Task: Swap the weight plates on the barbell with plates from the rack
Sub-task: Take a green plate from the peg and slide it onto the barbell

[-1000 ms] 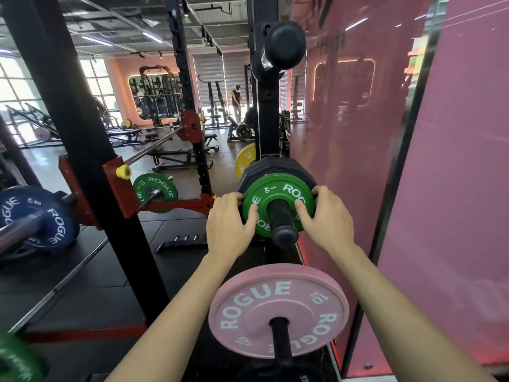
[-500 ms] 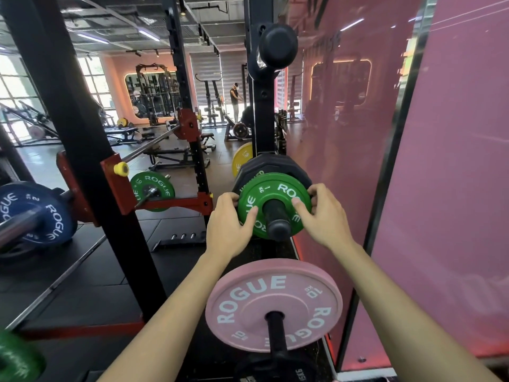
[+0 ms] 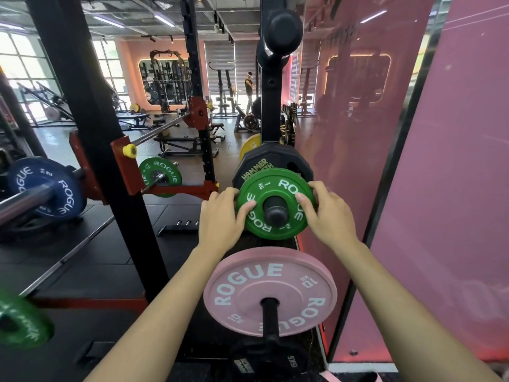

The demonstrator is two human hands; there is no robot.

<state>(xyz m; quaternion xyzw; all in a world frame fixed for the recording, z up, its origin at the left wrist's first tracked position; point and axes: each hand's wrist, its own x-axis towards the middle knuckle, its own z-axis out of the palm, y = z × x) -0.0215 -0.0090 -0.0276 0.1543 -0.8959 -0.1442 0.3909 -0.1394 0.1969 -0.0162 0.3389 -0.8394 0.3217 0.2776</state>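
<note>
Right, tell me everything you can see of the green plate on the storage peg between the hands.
The green plate is a small round disc, matte, with white ROGUE lettering and "1 KG" marks. It sits on a black storage peg through its centre hole, face toward the camera, in front of a black Hammer plate and above the pink plate. The left hand grips its left rim, the right hand its right rim, thumbs on the face.

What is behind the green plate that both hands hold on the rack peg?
A black plate marked HAMMER sits right behind the green plate, with a yellow plate's edge further back. The green plate covers the black one's centre.
</note>
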